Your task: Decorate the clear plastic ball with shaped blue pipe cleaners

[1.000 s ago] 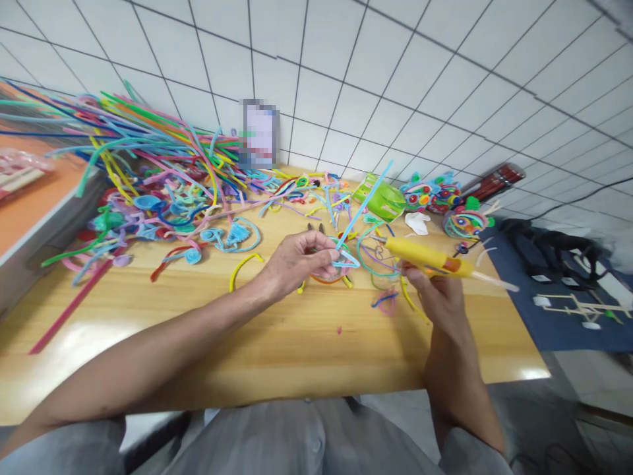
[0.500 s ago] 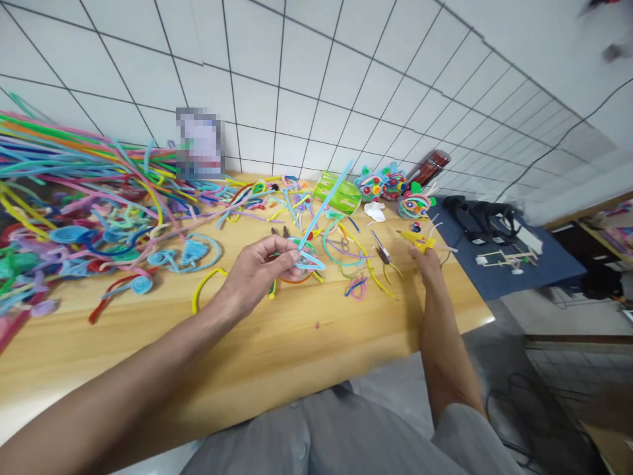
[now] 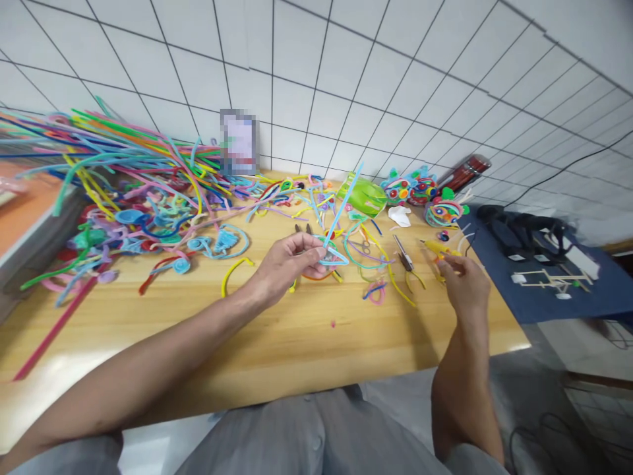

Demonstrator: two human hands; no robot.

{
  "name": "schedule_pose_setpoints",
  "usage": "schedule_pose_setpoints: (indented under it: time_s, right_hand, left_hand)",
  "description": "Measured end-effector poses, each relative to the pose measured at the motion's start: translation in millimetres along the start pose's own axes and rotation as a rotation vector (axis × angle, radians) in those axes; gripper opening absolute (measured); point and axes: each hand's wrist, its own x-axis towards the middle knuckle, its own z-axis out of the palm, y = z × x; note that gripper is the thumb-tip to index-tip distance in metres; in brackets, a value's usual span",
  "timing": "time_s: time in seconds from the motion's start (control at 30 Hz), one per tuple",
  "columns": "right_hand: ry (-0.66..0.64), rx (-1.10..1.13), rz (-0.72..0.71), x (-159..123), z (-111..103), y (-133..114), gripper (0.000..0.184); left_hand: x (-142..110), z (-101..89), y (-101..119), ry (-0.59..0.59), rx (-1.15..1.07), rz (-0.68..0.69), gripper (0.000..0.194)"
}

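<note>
I look down on a white tiled wall [image 3: 306, 66] with dark grout lines, rising behind a long, pale wooden table [image 3: 277, 343] with a glossy top. Beyond the table's right end I see a flat navy-blue cloth [image 3: 514, 300] with thick black straps [image 3: 534, 237] lying on it. Across the table's left side sprawls a tangled heap of multicoloured fuzzy stems [image 3: 133, 145].

My left hand [image 3: 291, 260] is above the table, left of my right hand, its thumb and fingers pinched closed around a bent light-blue fuzzy stem [image 3: 346, 203]. That stem's long end slants up and to the right, and its folded loop juts out beside the fingertips.

My right hand [image 3: 467, 287] is at the table's right side with its fingers curled, at the near side of a yellow glue gun [image 3: 438, 247]; I cannot tell whether they grip it or only touch it.

By the wall I make out a dark-red cylinder [image 3: 467, 170] lying aslant and a bright green packet [image 3: 366, 196]. Yellow-handled metal pliers [image 3: 408, 262] lie just left of the glue gun. Nearest me is a tiny pink speck [image 3: 333, 323] on the wood.
</note>
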Motion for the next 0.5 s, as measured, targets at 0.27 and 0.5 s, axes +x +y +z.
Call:
schedule_pose_setpoints:
  time_s: [0.27, 0.5]
  right_hand:
    - [-0.415, 0.501, -0.487, -64.6, 28.0, -179.9, 0.015]
    - [-0.457, 0.533, -0.555, -56.2, 52.8, -206.7, 0.016]
  left_hand:
    - [-3.5, 0.8, 1.3, -0.025, -0.015, 0.014, 0.047]
    - [-5.1, 0.6, 9.0, -0.008, -0.031, 0.04, 0.043]
